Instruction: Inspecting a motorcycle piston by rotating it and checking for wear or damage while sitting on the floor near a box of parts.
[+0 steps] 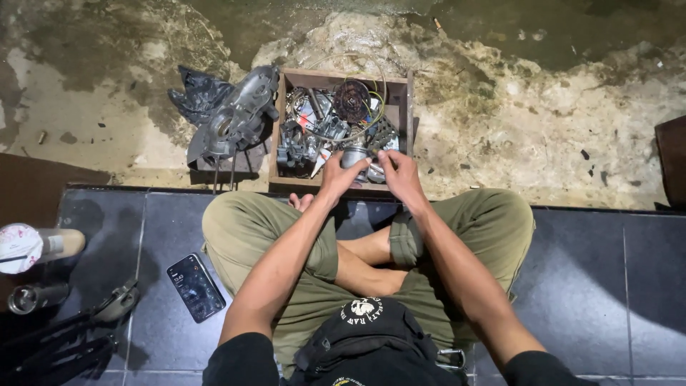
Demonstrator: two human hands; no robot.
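Note:
I sit cross-legged on dark tiles in olive trousers, both arms stretched forward. My left hand and my right hand meet at the near edge of a wooden box. Between them they grip a small grey metal cylinder part, the left hand under it, the right hand's fingers on its right side. The box is full of metal engine parts, wires and a rusty round gear.
A grey engine casing lies on a black bag left of the box. A phone rests on the tiles by my left knee. At far left are a capped cup, a metal cylinder and dark tool handles. Rough wet concrete lies beyond.

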